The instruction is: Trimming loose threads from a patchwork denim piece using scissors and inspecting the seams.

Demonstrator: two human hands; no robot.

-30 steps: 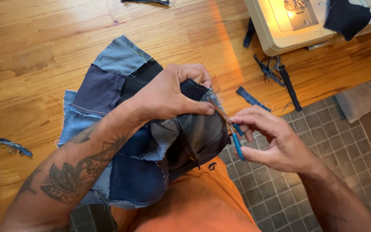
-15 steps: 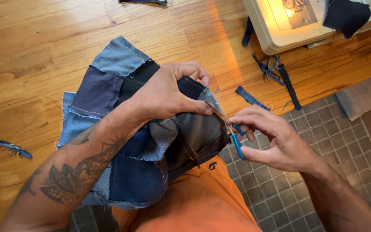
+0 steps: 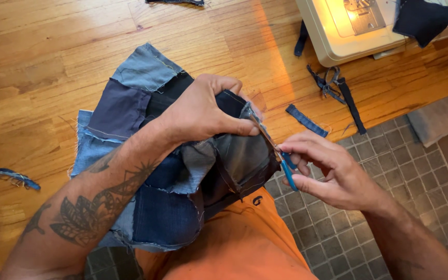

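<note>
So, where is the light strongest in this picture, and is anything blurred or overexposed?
Head view: the sewing machine bed is overexposed yellow under its lamp, and a warm streak crosses the wooden floor. The left hand, right hand, small blue scissors and patchwork denim are evenly lit and sharp.

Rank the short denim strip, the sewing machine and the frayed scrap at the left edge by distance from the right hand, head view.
From the right hand:
1. Short denim strip, just above it on the wood floor.
2. Sewing machine, top right.
3. Frayed scrap, far left edge.
</note>
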